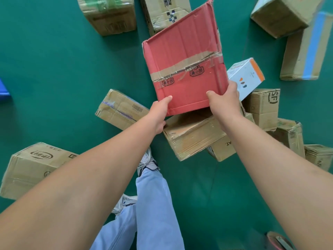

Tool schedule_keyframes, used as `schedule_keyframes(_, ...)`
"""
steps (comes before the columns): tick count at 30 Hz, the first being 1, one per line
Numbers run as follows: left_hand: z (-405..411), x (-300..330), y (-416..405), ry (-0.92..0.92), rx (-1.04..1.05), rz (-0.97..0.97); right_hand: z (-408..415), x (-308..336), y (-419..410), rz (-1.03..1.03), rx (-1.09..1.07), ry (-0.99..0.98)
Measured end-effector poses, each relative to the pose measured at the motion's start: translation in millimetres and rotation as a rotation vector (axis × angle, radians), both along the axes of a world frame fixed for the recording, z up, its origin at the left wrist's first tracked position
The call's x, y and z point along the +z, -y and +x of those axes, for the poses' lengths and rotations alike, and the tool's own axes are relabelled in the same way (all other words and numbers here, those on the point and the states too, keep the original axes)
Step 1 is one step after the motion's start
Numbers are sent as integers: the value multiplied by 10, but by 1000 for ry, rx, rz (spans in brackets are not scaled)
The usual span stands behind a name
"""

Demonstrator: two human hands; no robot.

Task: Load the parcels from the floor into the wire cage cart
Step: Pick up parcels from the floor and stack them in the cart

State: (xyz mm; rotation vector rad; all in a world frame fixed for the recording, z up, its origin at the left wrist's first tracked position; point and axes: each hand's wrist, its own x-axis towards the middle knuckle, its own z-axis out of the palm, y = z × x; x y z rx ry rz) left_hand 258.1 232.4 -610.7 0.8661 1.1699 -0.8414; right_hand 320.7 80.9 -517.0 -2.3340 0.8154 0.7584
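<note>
A red cardboard box (183,58) with torn brown tape across it is held up above the green floor (54,69). My left hand (159,114) grips its near left corner, thumb on top. At its near right edge my right hand (225,100) holds it, thumb on the top face and fingers round the side. Under the red box lies a brown parcel (191,136) on the floor. The wire cage cart is out of view.
Several brown parcels lie around: one at left centre (119,109), a large one at lower left (30,168), two at the top (108,13), a pile at right (264,105). A small white carton (246,74) sits beside my right hand. My legs and shoes (147,165) stand below.
</note>
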Motion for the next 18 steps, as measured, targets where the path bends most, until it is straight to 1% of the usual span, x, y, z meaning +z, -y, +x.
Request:
schedule_keyframes(4, -54, 338, -264, 31, 22, 97, 51, 303, -212, 45, 46, 46)
schedule_keyframes(8, -160, 925, -666, 92, 40, 167, 1, 794, -530, 122, 28, 61)
schedule_keyframes(12, -411, 1761, -1192, 120, 65, 268, -179, 1495, -954, 243, -20, 48)
schedule_keyframes(18, -1141, 3221, -1953, 139, 160, 430, -757, 2915, -1671, 368, 17, 0)
